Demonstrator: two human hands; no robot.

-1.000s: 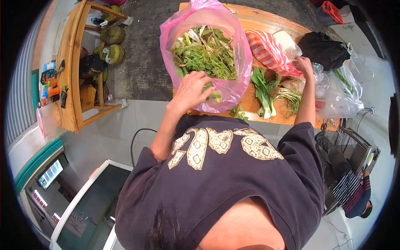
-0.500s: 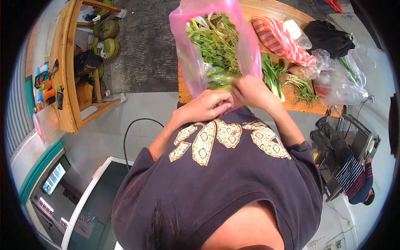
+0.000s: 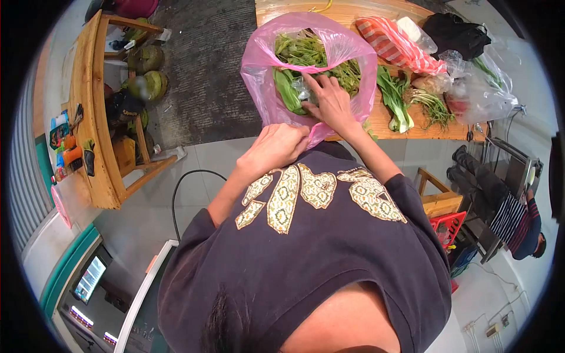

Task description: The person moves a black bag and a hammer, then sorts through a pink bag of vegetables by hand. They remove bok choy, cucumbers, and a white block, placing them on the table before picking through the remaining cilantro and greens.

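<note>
A pink plastic bag (image 3: 258,70) stands wide-mouthed at the near edge of the wooden table, with leafy greens (image 3: 301,49) inside. My left hand (image 3: 278,146) is closed on the bag's near rim. Reaching into the bag's mouth, my right hand (image 3: 331,101) has its fingers spread over the greens. A broad green leaf (image 3: 288,91) and a bit of clear plastic (image 3: 301,88) lie by its fingertips. Right of the bag, a leafy green vegetable (image 3: 393,97) and a bunch of thin rooted greens (image 3: 432,109) rest on the table.
Further right are a red-and-white striped bag (image 3: 391,44), a black bag (image 3: 456,34) and a clear plastic bag (image 3: 485,100). A wooden shelf (image 3: 97,117) with green gas cylinders (image 3: 154,85) stands left. Another person (image 3: 506,200) is at the far right, beside a red crate (image 3: 450,226).
My right hand has moved from the bag's near rim up into its mouth, and its fingers have spread. The bag's opening has become rounder, and a broad leaf now shows inside.
</note>
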